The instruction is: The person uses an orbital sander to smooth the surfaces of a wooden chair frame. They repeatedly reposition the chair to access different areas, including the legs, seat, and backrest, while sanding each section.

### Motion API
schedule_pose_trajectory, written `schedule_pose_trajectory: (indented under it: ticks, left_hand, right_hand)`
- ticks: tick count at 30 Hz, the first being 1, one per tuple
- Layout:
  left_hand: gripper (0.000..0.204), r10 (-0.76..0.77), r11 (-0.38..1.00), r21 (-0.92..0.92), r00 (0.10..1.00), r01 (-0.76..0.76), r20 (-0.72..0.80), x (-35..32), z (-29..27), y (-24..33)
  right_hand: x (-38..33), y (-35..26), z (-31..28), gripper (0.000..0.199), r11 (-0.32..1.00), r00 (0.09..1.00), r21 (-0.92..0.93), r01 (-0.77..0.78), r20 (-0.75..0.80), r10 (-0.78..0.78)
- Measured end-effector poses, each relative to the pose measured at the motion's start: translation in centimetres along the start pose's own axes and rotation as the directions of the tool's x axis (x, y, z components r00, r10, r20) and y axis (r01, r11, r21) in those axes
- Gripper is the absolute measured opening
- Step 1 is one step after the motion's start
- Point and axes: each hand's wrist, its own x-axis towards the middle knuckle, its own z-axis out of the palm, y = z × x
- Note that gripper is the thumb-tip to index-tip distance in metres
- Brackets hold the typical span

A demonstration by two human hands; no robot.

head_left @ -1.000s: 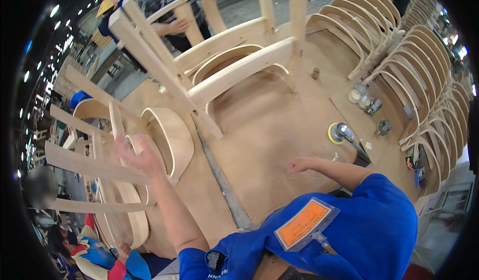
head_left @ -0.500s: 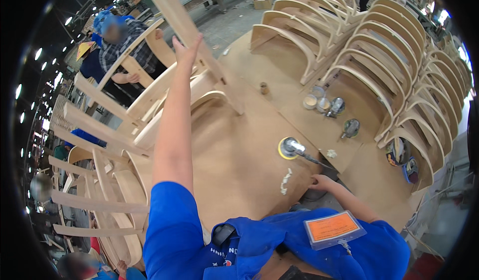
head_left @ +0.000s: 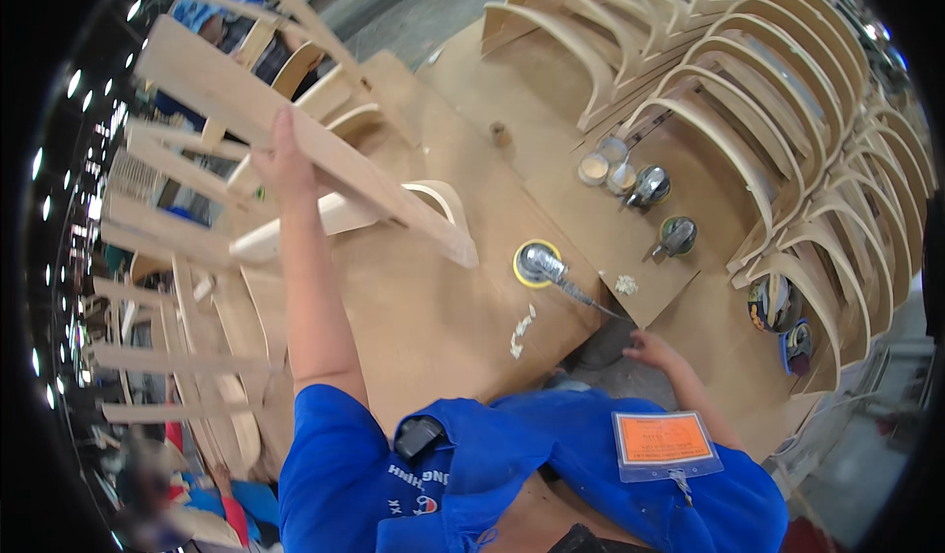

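Observation:
My left hand (head_left: 287,167) is closed around a thick, pale wooden leg of a chair frame (head_left: 345,164), which slants from upper left down to the right. A curved rail (head_left: 325,216) runs beside it, partly hidden by my forearm. My right hand (head_left: 652,349) hangs by the table's front edge, fingers loosely bent and apart, with nothing seen in them. In front of it on the brown-covered table (head_left: 423,326) lies a round sander (head_left: 538,263) with a yellow rim and a hose. Light scraps (head_left: 523,331) lie near the sander.
Stacked curved wooden frames (head_left: 728,130) fill the right side. Two more sanders (head_left: 650,187) (head_left: 677,237) and small tubs (head_left: 594,168) sit before them. More wooden frames (head_left: 187,356) stand at left. A person (head_left: 236,31) is behind the far frames; another (head_left: 221,499) is at lower left.
The frame leg in my left hand has come nearer and left, parting from another frame behind it. My right hand has come away from the table edge. The view has shifted.

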Motion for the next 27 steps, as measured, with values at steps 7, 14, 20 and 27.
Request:
schedule_pose_trajectory:
  ticks: [7, 14, 20, 27]
  left_hand:
    - [0.068, -0.258, 0.885, -0.279, 0.890, 0.374, 0.376, -13.0, -19.1, 12.9]
    - [0.094, -0.283, 0.936, -0.146, 0.932, 0.320, 0.226, -19.5, -37.8, 19.0]
    - [0.096, -0.119, 0.966, -0.208, 0.976, 0.156, 0.180, -24.4, -41.6, 17.9]
    - [0.097, -0.008, 0.982, -0.184, 0.973, 0.052, 0.232, -23.5, -41.2, 16.8]
  right_hand:
    - [9.7, -9.2, -1.8, 0.080, 0.912, 0.903, -0.281, 0.300, -0.223, -0.366]
    - [18.4, -19.2, 1.4, 0.100, 0.817, 0.877, -0.343, 0.463, 0.043, -0.478]
    - [17.9, -22.7, 2.9, 0.088, 0.771, 0.909, -0.544, 0.330, -0.035, -0.414]
    - [6.7, -36.4, 7.2, 0.075, 0.423, 0.707, -0.583, 0.694, 0.440, -0.554]
